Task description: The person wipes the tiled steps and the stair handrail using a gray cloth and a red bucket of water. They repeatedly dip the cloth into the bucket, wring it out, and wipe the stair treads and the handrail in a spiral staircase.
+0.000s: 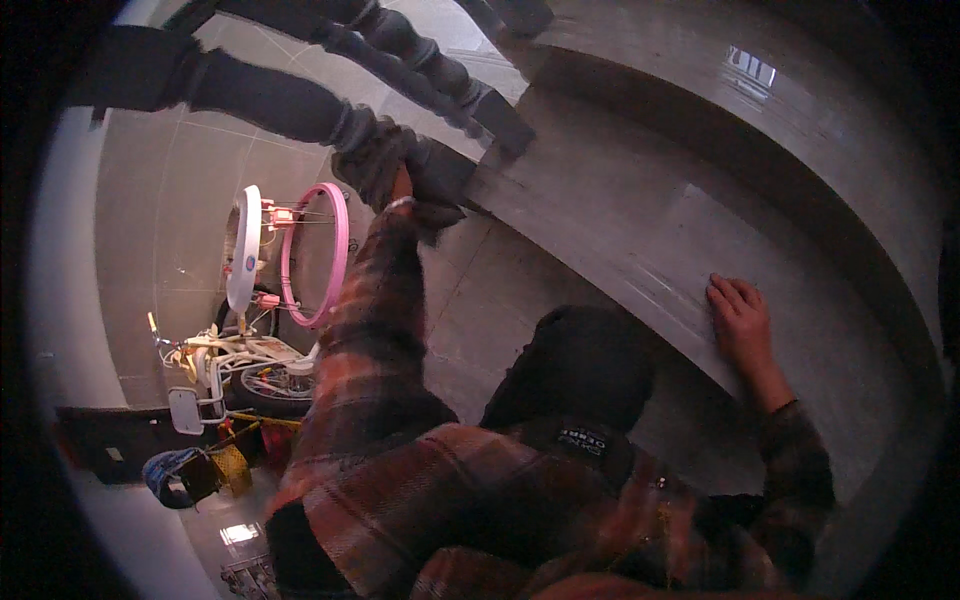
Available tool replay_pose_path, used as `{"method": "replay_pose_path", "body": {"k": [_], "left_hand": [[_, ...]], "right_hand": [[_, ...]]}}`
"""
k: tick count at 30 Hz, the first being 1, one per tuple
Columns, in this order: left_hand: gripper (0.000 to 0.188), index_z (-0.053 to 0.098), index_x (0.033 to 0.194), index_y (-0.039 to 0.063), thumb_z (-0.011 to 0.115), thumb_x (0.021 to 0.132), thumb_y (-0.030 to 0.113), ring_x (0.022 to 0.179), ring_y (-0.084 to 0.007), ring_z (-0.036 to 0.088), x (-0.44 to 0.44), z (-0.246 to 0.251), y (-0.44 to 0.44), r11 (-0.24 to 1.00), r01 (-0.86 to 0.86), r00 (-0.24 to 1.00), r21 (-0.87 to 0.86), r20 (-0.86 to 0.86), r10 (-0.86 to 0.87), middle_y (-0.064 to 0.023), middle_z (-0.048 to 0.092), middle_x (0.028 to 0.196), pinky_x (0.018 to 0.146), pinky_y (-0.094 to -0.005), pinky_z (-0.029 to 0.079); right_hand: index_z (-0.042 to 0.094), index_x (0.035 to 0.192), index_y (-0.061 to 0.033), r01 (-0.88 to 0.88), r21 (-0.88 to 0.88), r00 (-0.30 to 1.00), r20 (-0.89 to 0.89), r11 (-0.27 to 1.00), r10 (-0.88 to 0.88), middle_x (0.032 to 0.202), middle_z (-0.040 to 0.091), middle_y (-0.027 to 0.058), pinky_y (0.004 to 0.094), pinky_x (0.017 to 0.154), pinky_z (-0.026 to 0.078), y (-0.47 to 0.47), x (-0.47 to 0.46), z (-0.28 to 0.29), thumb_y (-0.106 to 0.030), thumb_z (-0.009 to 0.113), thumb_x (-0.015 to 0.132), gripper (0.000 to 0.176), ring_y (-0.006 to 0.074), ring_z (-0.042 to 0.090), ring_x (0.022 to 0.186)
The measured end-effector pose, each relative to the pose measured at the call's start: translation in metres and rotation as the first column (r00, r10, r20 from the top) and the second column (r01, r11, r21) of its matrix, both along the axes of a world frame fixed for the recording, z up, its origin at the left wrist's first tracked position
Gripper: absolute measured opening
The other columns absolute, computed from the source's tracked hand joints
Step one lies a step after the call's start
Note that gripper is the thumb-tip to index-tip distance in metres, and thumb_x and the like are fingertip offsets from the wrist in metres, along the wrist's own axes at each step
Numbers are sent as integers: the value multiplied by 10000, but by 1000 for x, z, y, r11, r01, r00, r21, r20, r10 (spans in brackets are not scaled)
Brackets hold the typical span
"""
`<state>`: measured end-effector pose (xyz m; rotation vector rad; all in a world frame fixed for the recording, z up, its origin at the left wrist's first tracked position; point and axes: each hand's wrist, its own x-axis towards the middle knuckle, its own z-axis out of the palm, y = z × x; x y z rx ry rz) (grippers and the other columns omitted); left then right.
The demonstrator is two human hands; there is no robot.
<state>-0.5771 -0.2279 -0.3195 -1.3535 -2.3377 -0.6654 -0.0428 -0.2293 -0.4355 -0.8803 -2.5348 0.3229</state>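
Note:
My left hand (403, 186) reaches out to a dark turned baluster (262, 90) of a stair railing. A dark cloth (367, 166) is in its grasp, pressed around the baluster near its square foot (444, 169). Most of the left fingers are hidden by the cloth, and a loose end hangs by the wrist. My right hand (741, 319) rests on the grey polished stair tread (645, 217) with nothing in it, its fingers slightly bent. A second baluster (405, 49) stands farther along the same tread.
A curved higher step (840, 112) rises on the right. On the tiled floor (202, 150) to the left are a white children's vehicle (259, 352) with a mirror, and a pink hoop (340, 255) beside a white ring (246, 251). My dark-clothed knee (577, 367) is close to the tread edge.

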Motion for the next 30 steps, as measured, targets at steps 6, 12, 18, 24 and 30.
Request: {"method": "replay_pose_path", "body": {"k": [6, 12, 18, 24, 30], "left_hand": [[313, 590, 1030, 56, 574, 763, 219, 1026, -281, 487, 5, 98, -40, 965, 224, 801, -136, -538, -262, -103, 556, 1099, 911, -402, 357], [322, 589, 1026, 61, 584, 731, 189, 1033, -298, 474, -96, 212, 35, 423, 397, 201, -815, -372, -906, -108, 542, 1108, 900, -414, 363], [344, 558, 1061, 64, 541, 766, 241, 1068, -310, 434, 44, 77, 62, 528, 28, 626, -849, -397, -671, -157, 458, 1193, 917, -431, 339], [393, 522, 1108, 56, 536, 771, 257, 1131, -317, 380, 23, 71, 96, 620, -24, 696, -784, -458, -553, -171, 429, 1221, 953, -422, 304], [443, 487, 1155, 48, 530, 776, 273, 1195, -324, 326, 72, 46, 37, 370, -44, 741, -928, -279, -611, -184, 400, 1248, 988, -413, 270]], "right_hand": [[557, 1035, -60, 17, 14, 999, 39, 1000, -17, 1157, 533, 62, 405, 849, 402, 5, 4, -2, -36, 553, 691, 345, 257, 502, 1012], [576, 991, -64, 0, 44, 999, -53, 999, 3, 1133, 551, 57, 387, 845, 414, 4, -22, -1, -44, 558, 695, 297, 250, 513, 998], [575, 965, -42, 19, 95, 999, -45, 995, -15, 1074, 573, 69, 366, 788, 431, 7, 5, -1, -19, 575, 672, 293, 251, 534, 937], [567, 1004, -67, -25, 62, 1000, -5, 998, 26, 1119, 554, 53, 365, 828, 416, 1, -4, -5, -41, 571, 686, 319, 239, 517, 989], [563, 1022, -69, -8, 4, 1000, 5, 1000, 8, 1146, 541, 50, 371, 854, 404, 5, 18, -14, -43, 569, 693, 331, 236, 505, 1018]]}}
